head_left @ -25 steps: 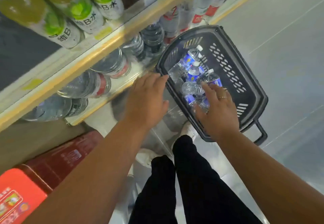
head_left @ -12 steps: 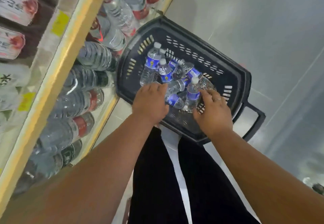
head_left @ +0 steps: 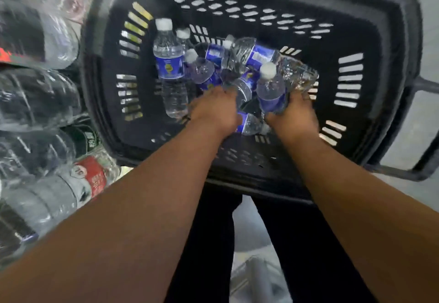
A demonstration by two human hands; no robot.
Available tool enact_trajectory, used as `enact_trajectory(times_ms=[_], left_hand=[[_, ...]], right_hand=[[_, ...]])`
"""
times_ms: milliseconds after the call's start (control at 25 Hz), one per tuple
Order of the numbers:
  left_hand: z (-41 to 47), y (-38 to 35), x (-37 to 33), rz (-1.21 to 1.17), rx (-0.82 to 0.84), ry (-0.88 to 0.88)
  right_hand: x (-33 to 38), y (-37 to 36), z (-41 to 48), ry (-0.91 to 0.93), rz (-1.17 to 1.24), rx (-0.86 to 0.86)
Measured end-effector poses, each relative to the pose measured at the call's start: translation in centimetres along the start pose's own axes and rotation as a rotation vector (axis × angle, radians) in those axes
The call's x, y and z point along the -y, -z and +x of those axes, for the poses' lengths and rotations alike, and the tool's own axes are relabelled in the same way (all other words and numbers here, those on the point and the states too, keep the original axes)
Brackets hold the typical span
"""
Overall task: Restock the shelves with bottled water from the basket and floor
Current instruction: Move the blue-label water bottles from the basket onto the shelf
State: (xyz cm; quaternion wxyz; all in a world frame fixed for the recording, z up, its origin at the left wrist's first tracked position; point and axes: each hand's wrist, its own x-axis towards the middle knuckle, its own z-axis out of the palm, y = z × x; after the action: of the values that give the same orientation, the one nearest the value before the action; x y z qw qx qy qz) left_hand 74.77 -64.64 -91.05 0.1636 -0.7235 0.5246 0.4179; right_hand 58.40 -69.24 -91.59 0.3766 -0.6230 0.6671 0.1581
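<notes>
A black plastic basket (head_left: 370, 48) on the floor holds several small water bottles with blue labels and white caps. Both my hands are down inside it. My left hand (head_left: 215, 110) curls its fingers over a bottle (head_left: 240, 90) lying in the pile. My right hand (head_left: 293, 112) grips an upright blue-labelled bottle (head_left: 270, 89) near its base. Another bottle (head_left: 169, 70) stands apart at the basket's left side.
Large water bottles (head_left: 47, 193) with red and dark labels lie on the low shelf at the left. The basket's handle (head_left: 425, 155) sticks out at the right over grey floor (head_left: 422, 117). My dark trouser legs (head_left: 213, 243) are below the basket.
The view has closed in on the basket. Both hands have sunk deeper among the bottles, and the right hand now wraps round an upright bottle.
</notes>
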Motion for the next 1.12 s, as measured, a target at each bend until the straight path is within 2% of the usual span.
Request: enact_trajectory(times_ms=[120,240,360,480,600,720,840,920,1120], left_hand=[[4.1,-2.0,-0.3,0.080,-0.038,-0.025],[7.4,-3.1,-1.0,0.155,-0.043,0.038],[8.6,-2.8,-1.3,0.098,-0.029,0.078],[7.0,-1.4,-0.5,-0.068,0.061,0.101],[3.3,0.0,0.9,-0.354,0.167,0.165],[-0.5,2.5,1.3,-0.709,0.112,0.224],[-4.9,6.7,0.9,-1.032,0.056,0.270],[-8.2,9.7,0.4,-1.156,0.045,0.271],[-19.2,17.1,-0.4,-1.286,0.019,0.186]], right_hand=[[-1.6,-2.9,3.0,-0.063,0.147,0.054],[-2.1,-4.1,4.9,-0.115,0.284,0.073],[-2.5,-4.4,4.7,-0.106,0.341,0.041],[-2.3,-3.1,4.2,-0.118,0.419,0.001],[-1.1,0.1,3.0,-0.111,0.445,-0.031],[0.4,3.3,-0.1,-0.078,0.427,0.025],[2.3,6.3,-5.0,-0.075,0.583,0.061],[4.0,8.8,-8.4,-0.044,0.636,0.098],[9.5,16.9,-18.3,0.058,0.747,0.202]])
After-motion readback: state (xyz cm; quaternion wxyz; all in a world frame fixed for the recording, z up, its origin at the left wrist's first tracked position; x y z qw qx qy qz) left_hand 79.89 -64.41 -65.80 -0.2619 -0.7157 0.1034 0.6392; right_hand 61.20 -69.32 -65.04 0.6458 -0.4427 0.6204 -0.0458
